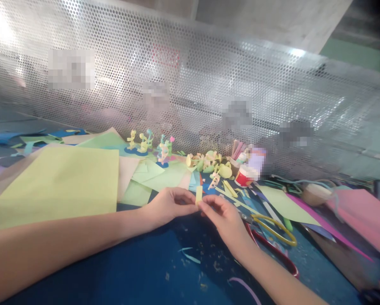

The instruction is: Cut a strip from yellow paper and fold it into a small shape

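Observation:
Between the fingertips of both hands stands a small yellow paper strip (199,194), roughly upright above the dark blue table. My left hand (172,205) pinches its lower left side with thumb and finger. From the right, my right hand (223,218) pinches the same strip at its lower edge. Scissors with one yellow and one red handle (282,232) lie beside my right hand. Beyond the hands is a pile of small yellow and green paper pieces (213,163).
Large light-green paper sheets (72,182) cover the left side. Small paper figures on blue bases (162,154) stand at the back, near a red and white tub (244,176). Pink sheets (361,212) lie at right. A perforated metal screen (190,84) closes off the far side.

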A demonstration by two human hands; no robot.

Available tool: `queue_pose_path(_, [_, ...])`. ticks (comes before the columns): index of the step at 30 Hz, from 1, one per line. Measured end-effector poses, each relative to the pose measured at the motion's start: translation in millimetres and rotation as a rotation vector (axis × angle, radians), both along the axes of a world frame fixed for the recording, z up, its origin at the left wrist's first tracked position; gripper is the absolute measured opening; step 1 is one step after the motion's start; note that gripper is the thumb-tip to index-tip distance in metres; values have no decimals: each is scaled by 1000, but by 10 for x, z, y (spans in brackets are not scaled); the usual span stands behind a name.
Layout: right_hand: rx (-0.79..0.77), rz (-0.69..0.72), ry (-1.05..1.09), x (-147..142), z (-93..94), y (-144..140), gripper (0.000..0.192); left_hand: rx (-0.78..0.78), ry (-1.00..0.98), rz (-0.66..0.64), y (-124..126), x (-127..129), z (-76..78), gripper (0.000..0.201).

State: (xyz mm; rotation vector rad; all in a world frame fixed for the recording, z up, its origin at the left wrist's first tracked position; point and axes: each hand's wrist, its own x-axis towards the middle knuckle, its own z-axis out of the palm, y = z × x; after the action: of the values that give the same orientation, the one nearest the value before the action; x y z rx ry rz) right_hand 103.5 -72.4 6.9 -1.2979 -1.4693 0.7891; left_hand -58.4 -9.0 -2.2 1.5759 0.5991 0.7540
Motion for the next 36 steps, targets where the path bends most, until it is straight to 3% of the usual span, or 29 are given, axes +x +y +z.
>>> queue_pose_path(15, [-45, 72, 88, -10, 22, -6, 19, 99, 100, -11, -32, -23, 35, 26])
queue_pose_path(22, [-46, 99, 149, -7, 0, 1, 22, 304, 115, 101, -112, -10, 83, 18])
queue_pose_path(30, [334, -92, -155, 22, -7, -28, 8, 290, 127, 65, -101, -10, 80, 18])
queue_pose_path(36, [468, -171, -413, 29, 24, -61, 5, 325, 155, 88, -118, -19, 90, 16])
